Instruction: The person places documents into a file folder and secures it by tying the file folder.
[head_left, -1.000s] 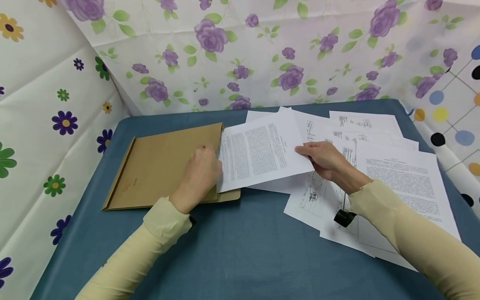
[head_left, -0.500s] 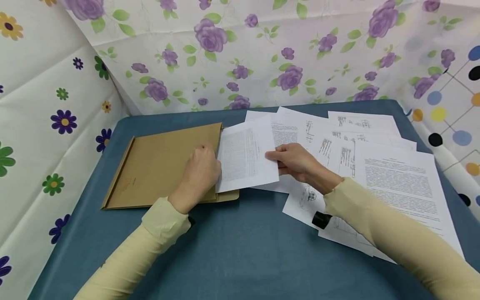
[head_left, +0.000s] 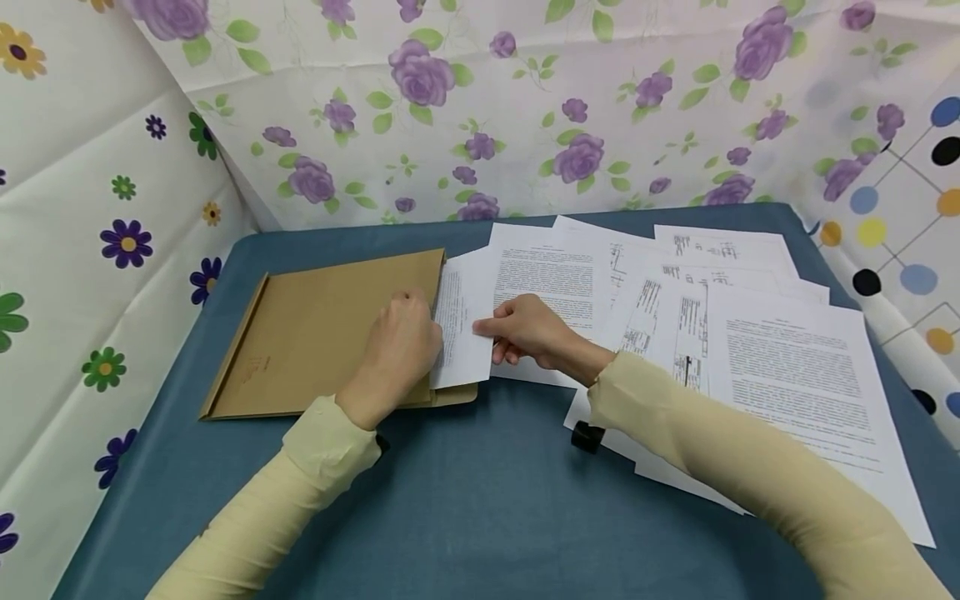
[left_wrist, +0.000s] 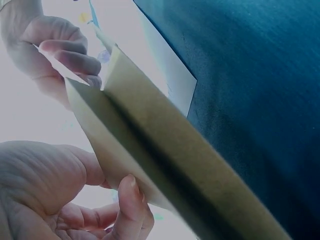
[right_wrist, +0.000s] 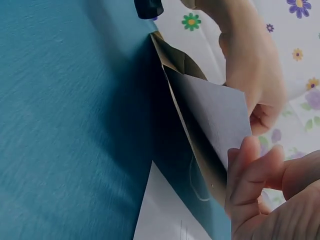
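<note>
A brown paper document envelope [head_left: 330,333] lies at the left of the table, its mouth facing right. My left hand [head_left: 399,354] pinches the envelope's upper layer near the mouth; in the left wrist view the thumb and fingers [left_wrist: 131,200] grip that edge and the mouth gapes. A printed white sheet [head_left: 461,333] is partly inside the envelope, its right end sticking out. My right hand [head_left: 528,333] pinches this end between thumb and fingers. The right wrist view has the sheet [right_wrist: 215,112] slanting between the envelope's two layers. Its inner end is hidden.
Several overlapping printed sheets [head_left: 795,375] spread over the right half of the blue table [head_left: 480,500]. One sheet [head_left: 551,267] lies just behind my right hand. Flower-patterned cloth [head_left: 420,75] hangs at the back and left. A thin string loop [right_wrist: 192,185] hangs by the envelope's mouth.
My right hand has moved left, sliding the sheet deeper into the envelope, so less of it shows. The left hand has stayed in place on the envelope's edge.
</note>
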